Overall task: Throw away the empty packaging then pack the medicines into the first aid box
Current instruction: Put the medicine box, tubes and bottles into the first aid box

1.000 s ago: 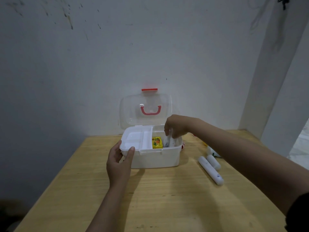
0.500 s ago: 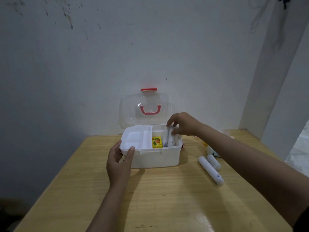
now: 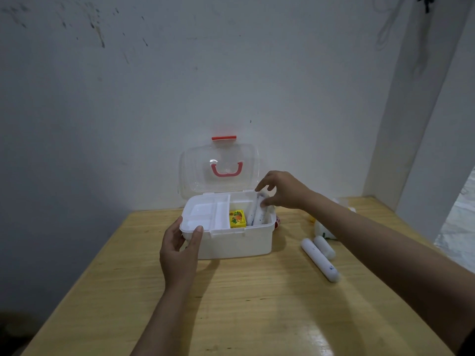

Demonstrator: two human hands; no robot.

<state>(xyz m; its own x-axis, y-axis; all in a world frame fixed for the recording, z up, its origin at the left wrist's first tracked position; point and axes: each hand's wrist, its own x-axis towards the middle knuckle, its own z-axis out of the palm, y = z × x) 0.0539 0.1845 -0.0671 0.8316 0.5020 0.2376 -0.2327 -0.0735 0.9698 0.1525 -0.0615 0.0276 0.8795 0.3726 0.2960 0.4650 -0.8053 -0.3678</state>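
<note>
Room: pale grey wall [image 3: 154,98] with dark scuff marks behind a light wooden table [image 3: 257,304], seen from the head camera.
Box: one white first aid box [image 3: 236,242] stood near the table's back edge, its clear lid [image 3: 195,170] raised upright against the wall, with a red handle [image 3: 227,169] on the lid and a red latch [image 3: 224,138] at its top edge.
Tray: a white divided tray [image 3: 205,214] filled the left part of the box.
Contents: one yellow packet [image 3: 237,219] with a colourful print sat in the right compartment; its print was too small to read. Beside it leaned one white tube [image 3: 257,211] with dark specks of lettering, not legible.
Right hand: right hand [image 3: 282,191] reached over the box's right rear corner, thumb and fingers pinching the top end of the leaning tube.
Left hand: left hand [image 3: 180,250] curled around the box's front left corner, thumb on the rim, steadying it.
Loose items: two white tubes [image 3: 318,258] lay side by side on the table right of the box, one long, one short; the long one bore a small dark mark, unreadable. One white bottle [image 3: 322,229] lay behind them, partly hidden by the right forearm.
Far corner: some pale clutter stood behind the forearm, too hidden to count.
</note>
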